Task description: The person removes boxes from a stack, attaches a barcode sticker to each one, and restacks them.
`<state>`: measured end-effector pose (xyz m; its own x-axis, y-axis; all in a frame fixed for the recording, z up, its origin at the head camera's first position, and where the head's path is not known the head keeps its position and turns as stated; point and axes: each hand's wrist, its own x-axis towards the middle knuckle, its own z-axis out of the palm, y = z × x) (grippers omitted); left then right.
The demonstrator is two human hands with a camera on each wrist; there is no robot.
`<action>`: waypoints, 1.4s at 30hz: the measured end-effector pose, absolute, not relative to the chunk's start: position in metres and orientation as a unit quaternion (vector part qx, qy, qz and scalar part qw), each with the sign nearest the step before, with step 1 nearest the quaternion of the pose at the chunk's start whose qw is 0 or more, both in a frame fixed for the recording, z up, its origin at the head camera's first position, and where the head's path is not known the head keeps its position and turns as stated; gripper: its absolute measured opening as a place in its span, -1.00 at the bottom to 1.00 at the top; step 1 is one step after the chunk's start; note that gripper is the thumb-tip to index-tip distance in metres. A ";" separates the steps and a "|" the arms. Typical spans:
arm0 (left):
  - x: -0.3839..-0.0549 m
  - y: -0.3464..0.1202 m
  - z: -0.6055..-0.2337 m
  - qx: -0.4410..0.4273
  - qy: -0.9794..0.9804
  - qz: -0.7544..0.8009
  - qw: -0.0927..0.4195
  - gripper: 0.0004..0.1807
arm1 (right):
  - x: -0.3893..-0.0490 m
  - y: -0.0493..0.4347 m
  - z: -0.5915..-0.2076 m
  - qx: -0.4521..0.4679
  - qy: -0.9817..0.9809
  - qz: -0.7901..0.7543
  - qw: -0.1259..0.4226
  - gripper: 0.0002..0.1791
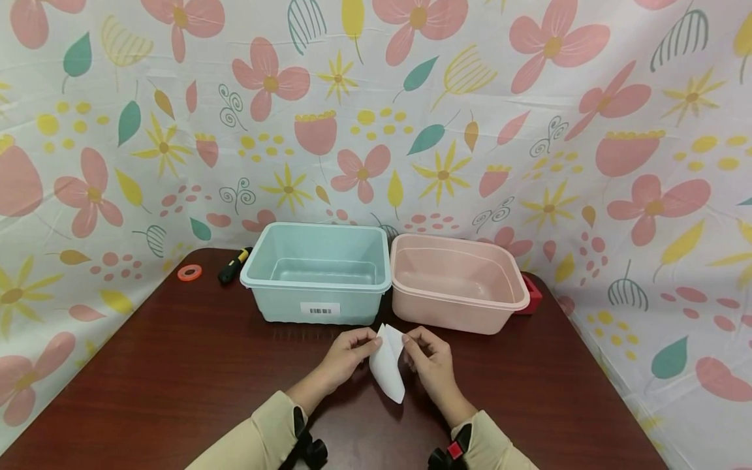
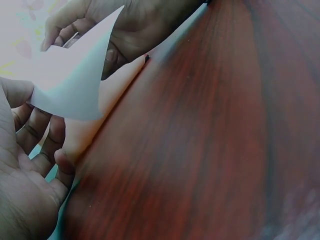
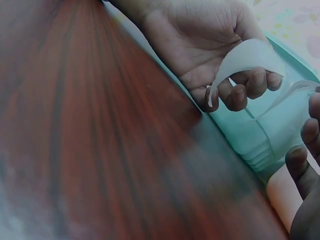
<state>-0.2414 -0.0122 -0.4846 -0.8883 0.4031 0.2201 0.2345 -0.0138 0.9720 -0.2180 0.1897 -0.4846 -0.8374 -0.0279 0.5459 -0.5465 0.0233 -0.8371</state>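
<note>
A small white sheet of paper is held up above the table between both hands, bent over so that a curved point hangs down. My left hand pinches its left upper edge between thumb and fingers. At the other upper edge my right hand pinches it the same way. In the left wrist view the paper curves to a sharp corner, with the left thumb on top of it. The right wrist view shows the paper arched over the left fingers; part of the right hand lies beyond the frame.
A light blue bin with a barcode label and a pink bin stand side by side behind the hands. A black-and-yellow tool handle and an orange tape roll lie at left. Something red sits behind the pink bin.
</note>
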 end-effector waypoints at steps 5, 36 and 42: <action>-0.242 -0.012 -0.484 0.221 0.704 0.673 0.057 -0.75 | -0.220 0.192 -0.483 0.163 -0.652 0.715 0.192 -0.80; -0.242 -0.011 -0.487 0.210 0.726 0.652 0.056 -0.71 | -0.234 0.221 -0.481 0.163 -0.521 0.760 0.352 -0.63; -0.243 -0.011 -0.488 0.206 0.738 0.642 0.040 -0.75 | -0.236 0.222 -0.480 0.197 -0.522 0.746 0.364 -0.54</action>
<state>-0.2432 -0.0111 -0.4879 -0.9120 0.3557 0.2045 0.2519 0.0919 0.9634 -0.2356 0.2221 -0.4798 -0.6576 0.3372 0.6737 -0.7484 -0.1903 -0.6353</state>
